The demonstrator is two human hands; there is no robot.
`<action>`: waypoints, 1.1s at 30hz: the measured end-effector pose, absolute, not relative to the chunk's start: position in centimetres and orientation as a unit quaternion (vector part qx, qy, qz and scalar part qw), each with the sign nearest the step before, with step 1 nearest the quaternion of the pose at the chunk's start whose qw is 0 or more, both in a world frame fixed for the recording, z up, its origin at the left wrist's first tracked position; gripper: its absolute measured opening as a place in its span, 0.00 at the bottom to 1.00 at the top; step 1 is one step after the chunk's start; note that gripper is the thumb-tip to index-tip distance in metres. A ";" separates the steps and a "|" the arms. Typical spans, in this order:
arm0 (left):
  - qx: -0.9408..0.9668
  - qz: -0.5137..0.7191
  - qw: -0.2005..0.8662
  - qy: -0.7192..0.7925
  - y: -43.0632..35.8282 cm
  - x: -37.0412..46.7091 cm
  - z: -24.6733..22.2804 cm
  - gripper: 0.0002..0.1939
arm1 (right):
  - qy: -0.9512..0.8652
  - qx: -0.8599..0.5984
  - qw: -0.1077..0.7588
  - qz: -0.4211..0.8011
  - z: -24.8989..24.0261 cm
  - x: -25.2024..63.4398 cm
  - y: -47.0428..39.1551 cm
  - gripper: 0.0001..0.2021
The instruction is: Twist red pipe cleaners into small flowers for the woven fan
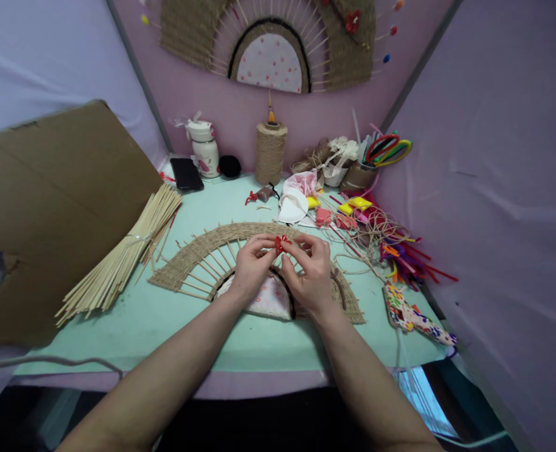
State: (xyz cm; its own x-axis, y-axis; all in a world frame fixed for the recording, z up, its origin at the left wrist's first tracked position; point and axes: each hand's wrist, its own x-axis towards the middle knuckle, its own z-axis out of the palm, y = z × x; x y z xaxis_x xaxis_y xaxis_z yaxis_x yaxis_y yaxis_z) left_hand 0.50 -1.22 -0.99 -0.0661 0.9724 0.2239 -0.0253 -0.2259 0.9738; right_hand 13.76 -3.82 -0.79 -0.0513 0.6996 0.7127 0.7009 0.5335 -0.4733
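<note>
A small red flower [282,243] with a pale centre is held up between my two hands, over the middle of a woven fan [197,252]. My left hand [253,263] pinches the flower from the left with thumb and fingertips. From the right, my right hand [310,270] closes its fingertips on the same flower. Below them lies the fan, with twine woven over thin sticks and a white spotted half-round base [271,298] edged in black. My hands hide part of the fan.
Left lies a bundle of thin sticks [122,254] beside a cardboard sheet [61,188]. A twine spool [271,154], bottle [206,150] and phone [186,174] stand or lie behind. Right are coloured pipe cleaners [407,260], a scissors cup [359,176] and a flower-patterned glue gun [414,317].
</note>
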 end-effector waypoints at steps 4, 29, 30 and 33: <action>0.536 0.582 0.420 0.445 -1.1 0.4 -1.1 0.03 | -0.729 -0.482 0.485 -0.002 -0.9 13.8 -3.8 0.14; 0.517 0.615 0.439 0.403 -0.2 0.0 -2.0 0.05 | -0.570 -0.497 0.572 0.317 -0.6 13.5 -3.4 0.09; 0.508 0.617 0.448 0.401 -0.2 0.0 -2.2 0.06 | -0.556 -0.496 0.569 0.347 -0.6 13.4 -3.3 0.10; 0.442 0.606 0.521 0.407 -0.1 0.3 -2.3 0.09 | -0.525 -0.498 0.567 0.395 -0.4 13.4 -3.2 0.11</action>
